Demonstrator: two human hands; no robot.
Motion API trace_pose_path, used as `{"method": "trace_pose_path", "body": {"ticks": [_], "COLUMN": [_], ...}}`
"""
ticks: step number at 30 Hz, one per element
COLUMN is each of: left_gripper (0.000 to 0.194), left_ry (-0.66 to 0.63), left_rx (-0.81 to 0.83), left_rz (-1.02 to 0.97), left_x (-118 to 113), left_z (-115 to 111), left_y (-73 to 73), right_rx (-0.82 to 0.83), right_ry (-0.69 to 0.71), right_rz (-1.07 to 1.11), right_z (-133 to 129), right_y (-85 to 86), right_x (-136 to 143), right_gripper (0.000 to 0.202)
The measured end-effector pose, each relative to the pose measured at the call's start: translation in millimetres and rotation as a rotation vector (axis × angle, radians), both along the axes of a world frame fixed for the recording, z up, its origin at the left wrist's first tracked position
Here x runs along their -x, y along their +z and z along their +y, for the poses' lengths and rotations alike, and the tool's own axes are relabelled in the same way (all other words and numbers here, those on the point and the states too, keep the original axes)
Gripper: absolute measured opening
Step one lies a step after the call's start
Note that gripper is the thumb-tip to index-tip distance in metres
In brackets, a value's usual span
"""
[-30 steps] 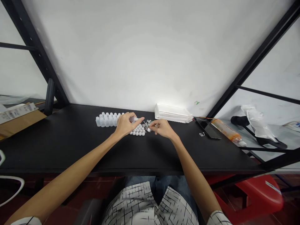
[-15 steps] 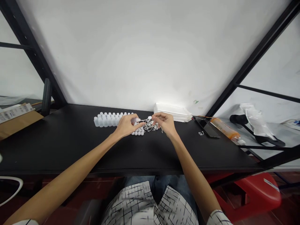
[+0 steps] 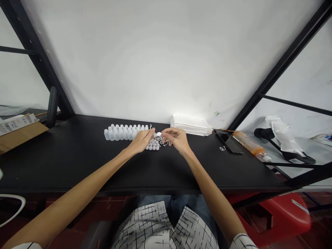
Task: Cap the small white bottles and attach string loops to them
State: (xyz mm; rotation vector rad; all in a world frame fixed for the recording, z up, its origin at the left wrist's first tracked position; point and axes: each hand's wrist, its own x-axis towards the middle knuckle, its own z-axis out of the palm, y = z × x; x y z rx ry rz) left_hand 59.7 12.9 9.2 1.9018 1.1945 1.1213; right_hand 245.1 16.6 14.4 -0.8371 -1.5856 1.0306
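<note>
My left hand (image 3: 143, 139) is closed around a small pale bottle, mostly hidden by its fingers. At the bottle's mouth sits a small white cap-like piece (image 3: 159, 134), pinched by the fingertips of my right hand (image 3: 177, 139). Whether the piece is fully seated I cannot tell. Under my hands lies a pile of thin curly white pieces (image 3: 165, 141), partly covered. Several white caps (image 3: 153, 146) stand in rows beside the pile. Behind my left hand, rows of small translucent bottles (image 3: 119, 134) stand upright. A thin white tip (image 3: 150, 127) pokes up just above my left fingers.
A stack of white sheets or envelopes (image 3: 191, 125) lies against the wall. To the right are a dark phone (image 3: 230, 143), one loose curly piece (image 3: 222, 148) and an orange-labelled bottle (image 3: 250, 145). A cardboard box (image 3: 20, 135) sits at the left; black frame posts flank the desk (image 3: 77, 162).
My right hand has moved left and slightly down, bringing the white piece up to the bottle's mouth. My left hand has turned a little, with the bottle still held.
</note>
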Motion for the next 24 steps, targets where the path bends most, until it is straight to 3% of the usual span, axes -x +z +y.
{"method": "trace_pose_path", "body": {"ticks": [9, 20, 24], "left_gripper": [0.050, 0.053, 0.052], "left_ry": [0.007, -0.004, -0.006], "left_rx": [-0.044, -0.132, -0.181], "left_rz": [0.091, 0.168, 0.202], "left_x": [-0.4, -3.8, -6.0], "left_z": [-1.6, -5.8, -5.3], "left_y": [0.1, 3.5, 0.0], "right_rx": [-0.017, 0.037, 0.006], "right_ry": [0.116, 0.139, 0.092], "right_rz": [-0.016, -0.071, -0.208], "right_z": [-2.1, -3.4, -0.9], "right_y": [-3.3, -2.0, -7.4], "right_x": [1.6, 3.1, 2.1], "right_gripper": [0.029, 0.041, 0.047]}}
